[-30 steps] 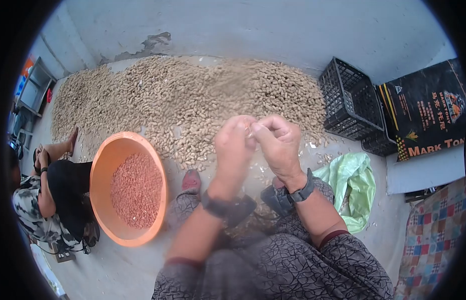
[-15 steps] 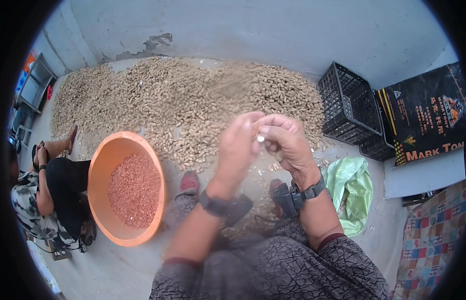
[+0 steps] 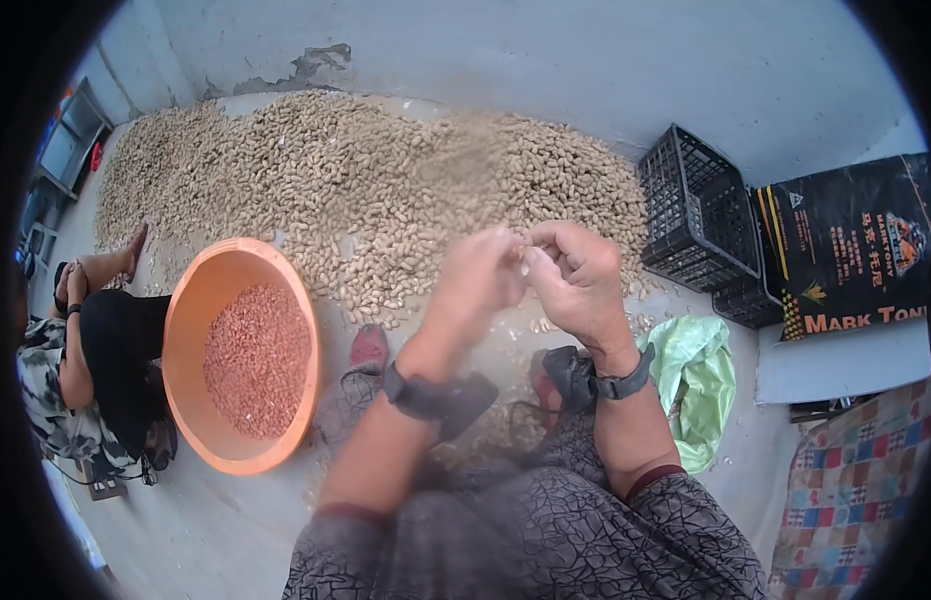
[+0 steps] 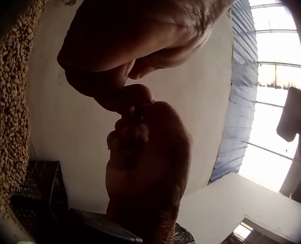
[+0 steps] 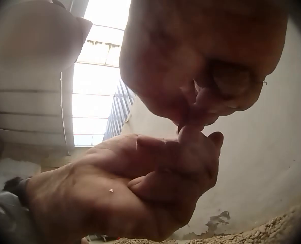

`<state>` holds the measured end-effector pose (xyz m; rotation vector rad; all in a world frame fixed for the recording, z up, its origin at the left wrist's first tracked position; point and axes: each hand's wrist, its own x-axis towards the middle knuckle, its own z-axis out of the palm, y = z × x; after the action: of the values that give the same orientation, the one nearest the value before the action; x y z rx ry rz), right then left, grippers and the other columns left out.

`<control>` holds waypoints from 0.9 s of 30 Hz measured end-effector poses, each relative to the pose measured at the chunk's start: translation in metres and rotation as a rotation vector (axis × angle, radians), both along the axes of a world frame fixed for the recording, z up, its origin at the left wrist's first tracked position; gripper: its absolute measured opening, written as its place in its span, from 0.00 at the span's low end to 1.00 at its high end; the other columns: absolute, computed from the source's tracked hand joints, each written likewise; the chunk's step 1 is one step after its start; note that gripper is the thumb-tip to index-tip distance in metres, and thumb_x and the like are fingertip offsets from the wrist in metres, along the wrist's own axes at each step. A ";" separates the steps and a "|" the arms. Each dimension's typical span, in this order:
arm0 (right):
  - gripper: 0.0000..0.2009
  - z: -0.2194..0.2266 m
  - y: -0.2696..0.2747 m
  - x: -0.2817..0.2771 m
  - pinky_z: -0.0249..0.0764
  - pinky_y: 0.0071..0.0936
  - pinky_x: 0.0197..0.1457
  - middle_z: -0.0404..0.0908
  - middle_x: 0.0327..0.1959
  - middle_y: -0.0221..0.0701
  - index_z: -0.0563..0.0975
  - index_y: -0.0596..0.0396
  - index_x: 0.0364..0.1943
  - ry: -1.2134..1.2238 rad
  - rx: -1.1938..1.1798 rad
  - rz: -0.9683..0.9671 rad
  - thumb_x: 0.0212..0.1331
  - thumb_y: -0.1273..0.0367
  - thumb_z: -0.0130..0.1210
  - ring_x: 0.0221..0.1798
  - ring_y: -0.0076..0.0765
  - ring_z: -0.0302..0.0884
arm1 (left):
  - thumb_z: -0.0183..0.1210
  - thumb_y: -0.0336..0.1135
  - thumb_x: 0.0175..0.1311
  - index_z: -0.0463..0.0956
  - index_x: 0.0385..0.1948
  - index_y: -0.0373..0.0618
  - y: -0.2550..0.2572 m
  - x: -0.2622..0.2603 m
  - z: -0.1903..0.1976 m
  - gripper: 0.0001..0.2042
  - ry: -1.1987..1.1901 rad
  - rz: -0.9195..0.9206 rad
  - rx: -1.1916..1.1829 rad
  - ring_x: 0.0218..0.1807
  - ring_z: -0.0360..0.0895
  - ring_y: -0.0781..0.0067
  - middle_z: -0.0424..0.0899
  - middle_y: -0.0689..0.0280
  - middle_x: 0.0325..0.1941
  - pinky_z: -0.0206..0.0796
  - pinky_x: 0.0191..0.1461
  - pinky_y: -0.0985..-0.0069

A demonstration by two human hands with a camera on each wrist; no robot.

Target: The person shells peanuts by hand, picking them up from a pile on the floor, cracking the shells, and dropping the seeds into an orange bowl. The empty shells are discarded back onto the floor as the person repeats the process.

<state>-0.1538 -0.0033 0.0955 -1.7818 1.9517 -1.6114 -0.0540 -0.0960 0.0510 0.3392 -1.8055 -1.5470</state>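
Note:
Both of my hands meet in front of me, above my knees. The left hand (image 3: 507, 264) and right hand (image 3: 537, 262) pinch a small pale peanut (image 3: 526, 263) between their fingertips. It is mostly hidden by the fingers. In the left wrist view the left hand (image 4: 132, 94) touches tips with the right hand's fingers (image 4: 140, 132). The right wrist view shows the right hand (image 5: 196, 119) against the left hand's curled fingers (image 5: 181, 152). A wide heap of unshelled peanuts (image 3: 365, 190) covers the floor ahead. An orange basin (image 3: 182, 320) holding reddish shelled kernels (image 3: 255, 360) stands at my left.
Another person (image 3: 95, 370) sits on the floor left of the basin. A black plastic crate (image 3: 695, 210) and a printed black sack (image 3: 855, 250) stand at the right, with a green plastic bag (image 3: 700, 380) beside my right knee. A patchwork cloth (image 3: 845, 490) lies at the lower right.
My hands stay joined at the fingertips and keep working the peanut. The view has shifted a little, so the basin and the pile sit slightly further left and higher.

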 end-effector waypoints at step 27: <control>0.25 0.005 -0.009 -0.005 0.60 0.18 0.16 0.76 0.21 0.31 0.76 0.63 0.37 -0.908 0.444 -0.010 0.65 0.52 0.39 0.15 0.19 0.64 | 0.48 0.31 0.65 0.74 0.42 0.35 0.021 0.008 0.045 0.11 -0.147 -0.268 0.408 0.22 0.66 0.87 0.77 0.70 0.29 0.56 0.23 0.91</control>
<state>-0.1589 -0.0121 0.1004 -0.6764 1.6462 -1.4373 -0.0464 -0.0745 0.0956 0.4246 -1.6859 -2.1350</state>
